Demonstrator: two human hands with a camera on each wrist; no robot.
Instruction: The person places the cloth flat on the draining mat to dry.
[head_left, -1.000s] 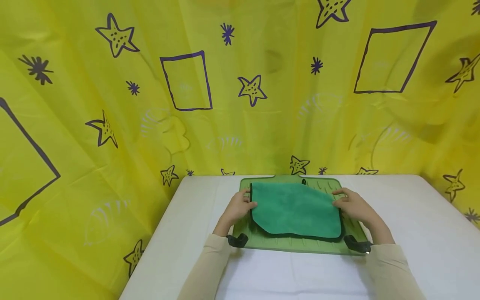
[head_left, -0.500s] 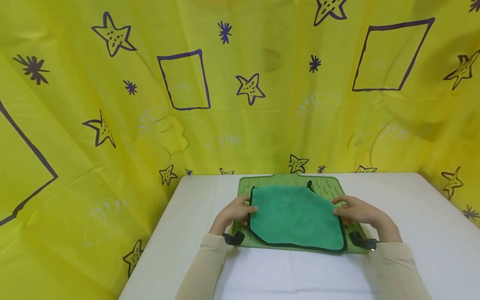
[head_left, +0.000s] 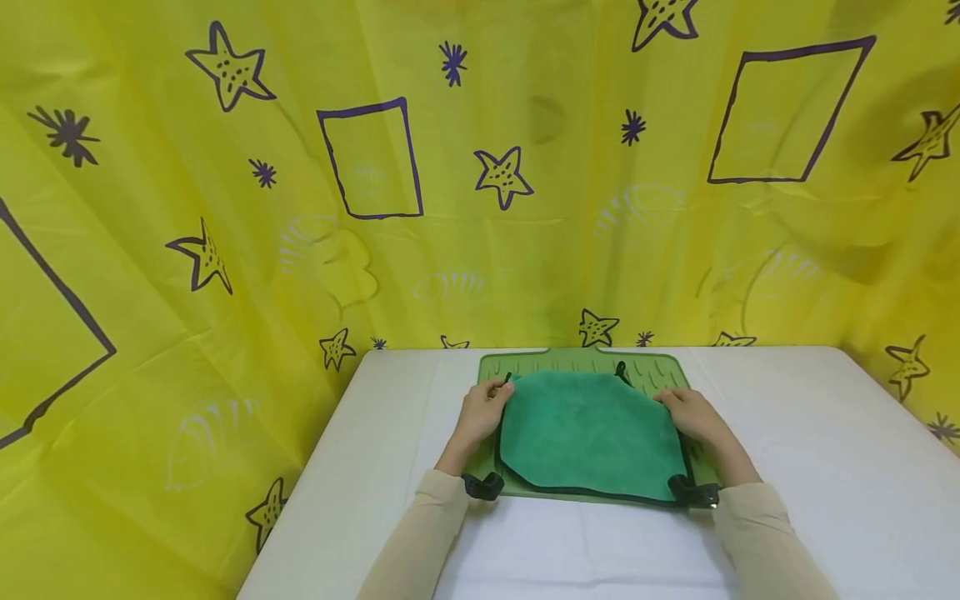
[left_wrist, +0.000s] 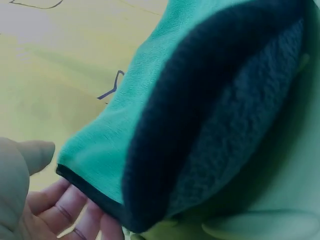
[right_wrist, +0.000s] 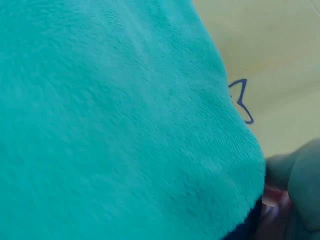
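Green cloth [head_left: 590, 433]: it is soft and fuzzy, with a dark trim all around its edge. It lies on top of the light green mat [head_left: 651, 371], in the middle of the table, between the two hands.
Cloth shape: the two far corners look tucked in, so the far edge is shorter than the near edge.
Small loop [head_left: 621, 370]: a little dark loop sticks out at the far right of the cloth.
Left hand [head_left: 480, 412]: it is at the left edge of the cloth, near the far left corner. In the left wrist view the fingers [left_wrist: 70, 212] are under the dark edge of the cloth and the thumb is just beside it. The fingers are curled a little and hold the cloth edge.
Right hand [head_left: 688, 414]: it is at the right edge of the cloth, near the far right corner. In the right wrist view the cloth fills most of the picture and fingertips [right_wrist: 292, 192] show right at its edge. The hand pinches the cloth there.
Mat: it has small raised bumps along its far side. It lies flat on the white table [head_left: 825, 433].
Black clips [head_left: 483, 486]: one sits at each near corner of the mat.
Sleeves [head_left: 420, 533]: both arms wear cream sleeves.
Behind the table: a yellow sheet [head_left: 225, 208] with purple stars and squares hangs there.
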